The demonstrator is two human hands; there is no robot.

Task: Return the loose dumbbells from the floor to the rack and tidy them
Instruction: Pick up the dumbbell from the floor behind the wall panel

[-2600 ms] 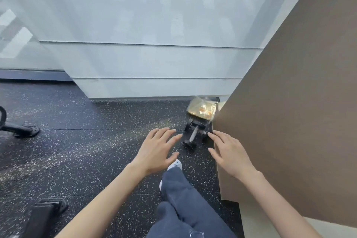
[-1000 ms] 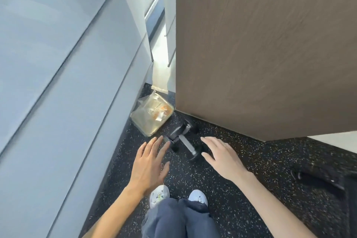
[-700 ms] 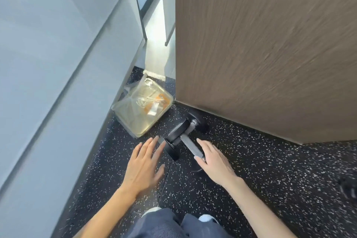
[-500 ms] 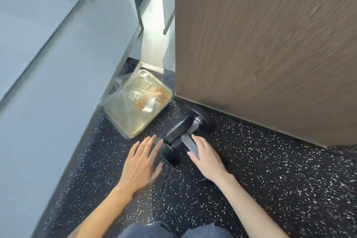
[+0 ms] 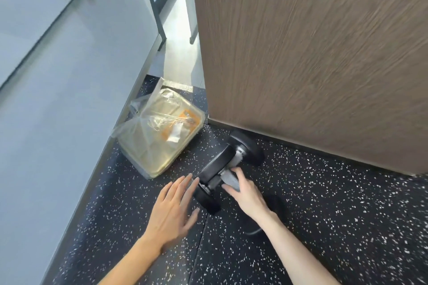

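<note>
Right hand (image 5: 245, 194) had its fingers curled round 1 dumbbell (image 5: 249, 149) by the handle, guessing to lift it. Left hand (image 5: 171, 208) was flat, fingers straight and empty, just beside the 2nd dumbbell (image 5: 216, 164).

Dumbbell heads (image 5: 250, 150): matt black, rubber-like. The handle (image 5: 230, 179) under my right hand (image 5: 245, 194) is grey metal (finely textured, dull). Floor (image 5: 335, 215): black rubber, white-speckled, matt. Panel (image 5: 312, 53): brown wood grain, matt. Bag (image 5: 159, 132): clear glossy plastic, creased.
</note>
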